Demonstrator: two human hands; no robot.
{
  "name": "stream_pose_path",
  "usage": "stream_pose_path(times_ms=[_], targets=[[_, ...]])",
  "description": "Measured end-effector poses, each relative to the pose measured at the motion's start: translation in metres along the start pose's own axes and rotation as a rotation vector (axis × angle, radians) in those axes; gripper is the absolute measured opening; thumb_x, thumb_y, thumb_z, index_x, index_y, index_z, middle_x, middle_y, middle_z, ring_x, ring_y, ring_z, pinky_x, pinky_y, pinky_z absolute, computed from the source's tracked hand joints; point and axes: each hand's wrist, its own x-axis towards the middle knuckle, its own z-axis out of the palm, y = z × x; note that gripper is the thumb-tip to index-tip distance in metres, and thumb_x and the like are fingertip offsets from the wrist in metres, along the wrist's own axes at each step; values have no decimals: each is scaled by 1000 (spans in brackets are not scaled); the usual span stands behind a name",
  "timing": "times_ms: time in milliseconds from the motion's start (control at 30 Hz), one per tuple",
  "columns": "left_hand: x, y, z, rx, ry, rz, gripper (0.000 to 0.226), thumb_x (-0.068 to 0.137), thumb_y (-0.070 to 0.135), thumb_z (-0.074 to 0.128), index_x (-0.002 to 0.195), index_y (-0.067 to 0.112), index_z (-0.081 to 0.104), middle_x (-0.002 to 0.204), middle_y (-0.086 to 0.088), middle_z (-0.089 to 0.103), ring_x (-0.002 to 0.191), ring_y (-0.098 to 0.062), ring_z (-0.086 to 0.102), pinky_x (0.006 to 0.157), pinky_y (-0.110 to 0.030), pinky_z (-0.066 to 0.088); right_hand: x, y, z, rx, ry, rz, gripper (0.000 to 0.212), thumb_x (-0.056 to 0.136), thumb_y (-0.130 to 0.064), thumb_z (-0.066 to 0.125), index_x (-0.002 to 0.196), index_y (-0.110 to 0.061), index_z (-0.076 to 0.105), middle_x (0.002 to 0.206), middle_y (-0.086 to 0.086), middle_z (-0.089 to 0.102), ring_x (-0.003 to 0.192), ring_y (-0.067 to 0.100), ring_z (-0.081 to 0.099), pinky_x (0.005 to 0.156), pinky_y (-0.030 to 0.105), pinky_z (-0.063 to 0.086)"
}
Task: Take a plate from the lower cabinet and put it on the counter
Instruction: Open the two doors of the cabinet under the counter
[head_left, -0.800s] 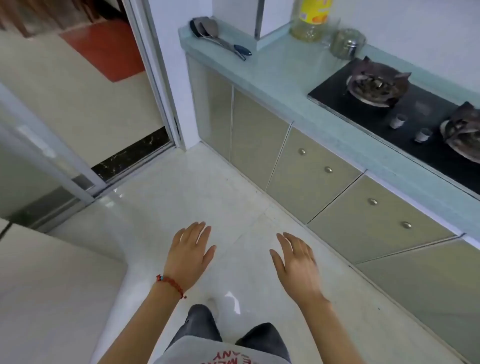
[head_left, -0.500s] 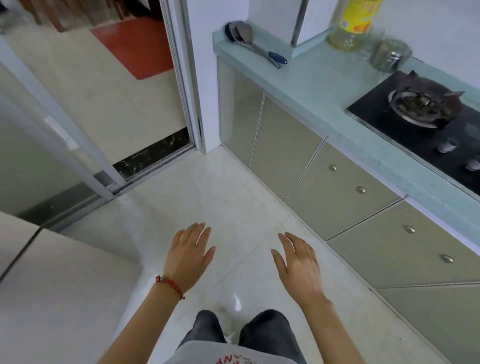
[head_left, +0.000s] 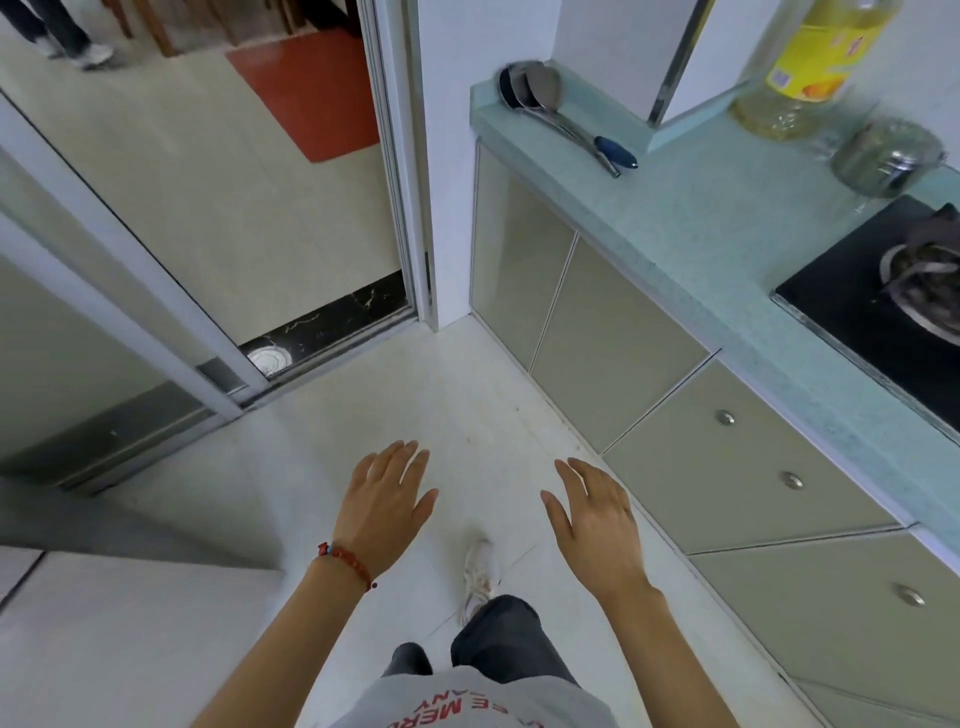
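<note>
Left hand (head_left: 382, 499), right hand (head_left: 597, 525) hung open, empty; beige lower cabinet doors (head_left: 587, 317) shut, plate unseen; presumably rigid, breakable: grip rim.

Open floor ahead, closed cabinet fronts to the right

Bare floor (head_left: 415, 405) between doorway and shut cabinet doors (head_left: 613, 332); worktop (head_left: 691, 218) partly taken by ladles (head_left: 561, 114), oil bottle (head_left: 810, 67), hob (head_left: 883, 312).

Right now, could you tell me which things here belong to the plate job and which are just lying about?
For the job: lower cabinet doors, counter, left hand, right hand, both empty. No plate visible.

Lying about: ladles, oil bottle, steel pot, gas stove.
</note>
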Motion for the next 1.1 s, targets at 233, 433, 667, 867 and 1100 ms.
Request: stream_pose_path(times_ms=[233,433,667,867,1100], targets=[[99,-1,-32,32,-5,16,75,94,44,2,107,5,64,109,-14,70,101,-29,66,80,-45,56,107,12,-8,43,-37,3,52,95,-38,30,109,-1,64,107,20,68,95,36,66,84,46,52],[163,-12,-51,59,-22,57,75,95,45,2,107,5,65,108,-15,70,99,-29,67,79,-45,56,166,10,0,32,-15,13,70,96,-46,11,108,-3,64,106,18,69,93,34,67,82,45,54],[252,-47,-70,108,-47,212,77,94,46,1,102,7,67,102,-14,72,93,-28,69,74,-44,58,232,-7,16,-12,-7,117,71,96,-46,9,106,-3,65,104,18,70,92,34,67,79,45,55],[335,-87,-104,192,-36,400,78,94,43,-2,103,6,67,102,-13,72,94,-28,68,74,-43,57,291,-39,33,-44,18,345,30,80,-21,70,103,-2,66,100,18,71,88,35,68,76,46,55],[406,-99,-124,172,9,595,38,86,28,55,112,1,61,114,-18,66,107,-32,62,88,-48,52,336,-59,43,-79,140,418,37,69,-16,80,100,-2,67,99,18,71,86,34,69,74,44,56]])
